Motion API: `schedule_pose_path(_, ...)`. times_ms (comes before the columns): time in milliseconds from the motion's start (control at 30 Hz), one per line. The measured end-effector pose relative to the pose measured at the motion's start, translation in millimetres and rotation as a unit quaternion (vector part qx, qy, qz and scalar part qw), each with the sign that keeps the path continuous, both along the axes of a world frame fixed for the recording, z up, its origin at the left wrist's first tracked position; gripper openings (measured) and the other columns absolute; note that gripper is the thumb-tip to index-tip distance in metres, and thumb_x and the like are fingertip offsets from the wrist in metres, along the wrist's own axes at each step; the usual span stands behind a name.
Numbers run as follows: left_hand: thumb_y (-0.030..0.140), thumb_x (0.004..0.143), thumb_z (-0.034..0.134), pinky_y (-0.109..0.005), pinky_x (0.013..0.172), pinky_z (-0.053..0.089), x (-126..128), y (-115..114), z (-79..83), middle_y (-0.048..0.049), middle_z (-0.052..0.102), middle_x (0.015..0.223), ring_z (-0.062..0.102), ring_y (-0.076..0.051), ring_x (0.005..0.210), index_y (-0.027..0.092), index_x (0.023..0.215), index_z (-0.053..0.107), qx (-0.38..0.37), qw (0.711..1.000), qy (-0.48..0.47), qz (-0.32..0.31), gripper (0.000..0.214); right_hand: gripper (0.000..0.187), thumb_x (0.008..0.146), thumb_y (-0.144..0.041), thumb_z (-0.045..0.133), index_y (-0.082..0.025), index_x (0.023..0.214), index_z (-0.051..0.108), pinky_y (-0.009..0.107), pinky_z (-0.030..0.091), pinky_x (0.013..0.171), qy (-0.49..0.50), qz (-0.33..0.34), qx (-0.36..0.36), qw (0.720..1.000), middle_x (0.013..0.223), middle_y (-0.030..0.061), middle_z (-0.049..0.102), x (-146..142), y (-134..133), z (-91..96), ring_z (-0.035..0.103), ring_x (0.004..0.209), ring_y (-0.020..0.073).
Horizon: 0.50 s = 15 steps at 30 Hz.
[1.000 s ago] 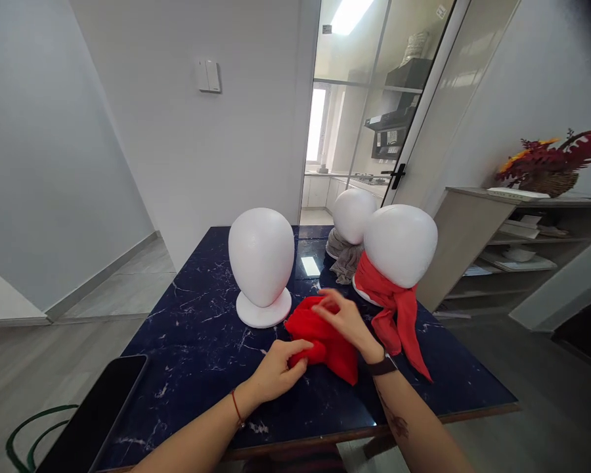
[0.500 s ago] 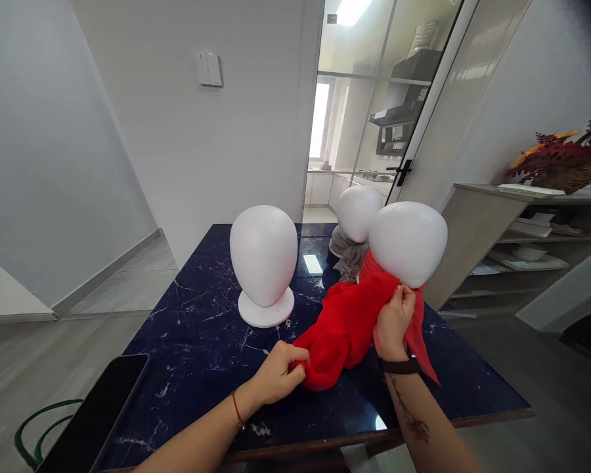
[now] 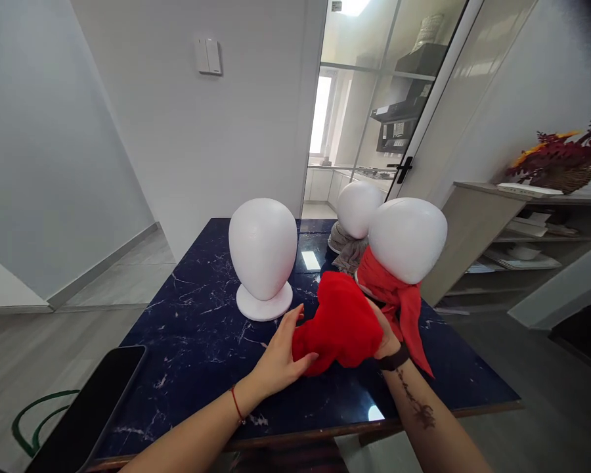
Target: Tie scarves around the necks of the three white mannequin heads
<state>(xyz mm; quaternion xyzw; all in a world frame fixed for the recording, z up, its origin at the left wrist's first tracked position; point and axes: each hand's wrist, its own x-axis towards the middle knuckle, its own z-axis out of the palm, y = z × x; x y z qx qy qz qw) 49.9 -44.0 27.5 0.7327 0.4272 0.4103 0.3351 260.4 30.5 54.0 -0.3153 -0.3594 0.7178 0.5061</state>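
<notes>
A bunched bright red cloth (image 3: 342, 322) is between my two hands, low over the front of the table. My left hand (image 3: 283, 351) grips its left side, thumb in front and fingers curving round the edge. At the cloth's right end, my right hand (image 3: 387, 335) holds it from behind, its fingers mostly hidden. Just behind stands a white mannequin head (image 3: 408, 240) with a paler red scarf (image 3: 408, 309) round its neck, one end hanging down in front. A bare white mannequin head (image 3: 263, 249) on a round base stands to the left.
Another white head (image 3: 359, 209) with a grey-brown scarf (image 3: 347, 249) stands at the back. A phone (image 3: 86, 407) lies at the left edge of the dark blue marbled table (image 3: 187, 328). To the right is a shelf unit (image 3: 502, 243); behind, a glass door (image 3: 354, 98).
The red cloth has come away from the scarfed head toward me and is bunched more tightly. My right hand has moved down behind it, and my left hand has spread wider around it.
</notes>
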Motion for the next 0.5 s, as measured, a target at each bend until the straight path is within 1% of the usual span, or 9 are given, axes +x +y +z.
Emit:
schedule_pose_path(67, 0.03, 0.066, 0.076, -0.051, 0.111, 0.025, 1.1, -0.9, 1.6, -0.0143, 0.03, 0.148, 0.032, -0.031, 0.134, 0.023, 0.146, 0.018, -0.036, 0.996, -0.074, -0.025, 0.099, 0.023, 0.071, -0.039, 0.069, -0.021, 0.085, 0.069, 0.028, 0.053, 0.079, 0.007, 0.113, -0.038, 0.993, 0.085, -0.0005, 0.072, -6.6, -9.7, 0.9, 0.066, 0.083, 0.0159)
schedule_pose_path(133, 0.031, 0.059, 0.081, -0.049, 0.111, 0.026, 2.4, -1.9, 3.3, -0.0141, 0.028, 0.149, 0.03, -0.031, 0.135, 0.025, 0.146, 0.016, -0.067, 0.988, -0.133, -0.045, 0.109, 0.027, 0.07, -0.03, 0.072, -0.02, 0.095, 0.068, 0.026, 0.052, 0.08, 0.001, 0.18, -0.033, 0.983, 0.092, -0.0001, 0.072, -14.7, -17.9, 0.0, 0.066, 0.085, 0.0141)
schedule_pose_path(167, 0.031, 0.058, 0.082, -0.048, 0.11, 0.029, 2.9, -2.4, 4.1, -0.0136, 0.029, 0.149, 0.033, -0.031, 0.134, 0.026, 0.146, 0.017, -0.081, 0.983, -0.152, -0.055, 0.109, 0.031, 0.069, -0.025, 0.074, -0.02, 0.098, 0.068, 0.024, 0.051, 0.08, -0.004, 0.207, -0.033, 0.978, 0.094, -0.0001, 0.072, -18.4, -20.9, -1.4, 0.066, 0.085, 0.0129)
schedule_pose_path(200, 0.031, 0.059, 0.081, -0.045, 0.107, 0.032, 3.1, -2.7, 4.9, -0.0131, 0.033, 0.147, 0.038, -0.03, 0.131, 0.026, 0.145, 0.022, -0.096, 0.98, -0.163, -0.068, 0.104, 0.033, 0.067, -0.022, 0.074, -0.02, 0.1, 0.068, 0.022, 0.051, 0.079, -0.01, 0.233, -0.04, 0.971, 0.095, -0.0001, 0.072, -21.4, -23.1, -3.5, 0.066, 0.084, 0.0119)
schedule_pose_path(267, 0.032, 0.065, 0.077, -0.039, 0.097, 0.043, 2.5, -3.1, 6.4, -0.0122, 0.052, 0.132, 0.053, -0.027, 0.115, 0.021, 0.135, 0.042, -0.126, 0.975, -0.157, -0.097, 0.078, 0.034, 0.066, -0.019, 0.075, -0.019, 0.099, 0.068, 0.022, 0.051, 0.076, -0.019, 0.269, -0.063, 0.961, 0.092, 0.0002, 0.072, -24.3, -24.6, -8.9, 0.067, 0.08, 0.0115)
schedule_pose_path(333, 0.036, 0.074, 0.069, -0.032, 0.08, 0.048, 0.6, -3.2, 8.0, -0.0086, 0.067, 0.103, 0.061, -0.021, 0.09, 0.013, 0.11, 0.062, -0.159, 0.971, -0.129, -0.121, 0.043, 0.029, 0.065, -0.024, 0.076, -0.019, 0.093, 0.069, 0.025, 0.052, 0.075, -0.012, 0.264, -0.078, 0.961, 0.087, 0.0006, 0.072, -22.2, -22.6, -13.6, 0.067, 0.078, 0.0133)
schedule_pose_path(367, 0.038, 0.078, 0.064, -0.029, 0.073, 0.048, -0.7, -3.3, 9.0, -0.0064, 0.068, 0.089, 0.06, -0.018, 0.079, 0.011, 0.097, 0.066, -0.177, 0.968, -0.119, -0.129, 0.033, 0.027, 0.065, -0.029, 0.076, -0.019, 0.089, 0.069, 0.027, 0.053, 0.077, -0.005, 0.252, -0.081, 0.964, 0.086, 0.0011, 0.072, -19.3, -20.4, -14.9, 0.067, 0.08, 0.0151)
schedule_pose_path(433, 0.04, 0.079, 0.062, -0.025, 0.065, 0.045, -3.9, -3.9, 11.2, -0.0035, 0.067, 0.077, 0.057, -0.014, 0.069, 0.01, 0.082, 0.068, -0.221, 0.956, -0.126, -0.147, 0.031, 0.026, 0.064, -0.041, 0.074, -0.02, 0.079, 0.068, 0.031, 0.054, 0.081, 0.021, 0.2, -0.073, 0.977, 0.085, 0.0021, 0.072, -10.2, -13.7, -14.7, 0.067, 0.088, 0.019)
schedule_pose_path(500, 0.039, 0.075, 0.068, -0.025, 0.067, 0.045, -7.6, -4.8, 13.3, -0.0029, 0.068, 0.079, 0.059, -0.014, 0.071, 0.011, 0.084, 0.068, -0.276, 0.927, -0.181, -0.179, 0.03, 0.025, 0.064, -0.046, 0.072, -0.022, 0.071, 0.067, 0.035, 0.054, 0.085, 0.053, 0.096, -0.033, 0.993, 0.083, 0.0016, 0.073, 1.1, -4.7, -11.5, 0.066, 0.095, 0.0217)
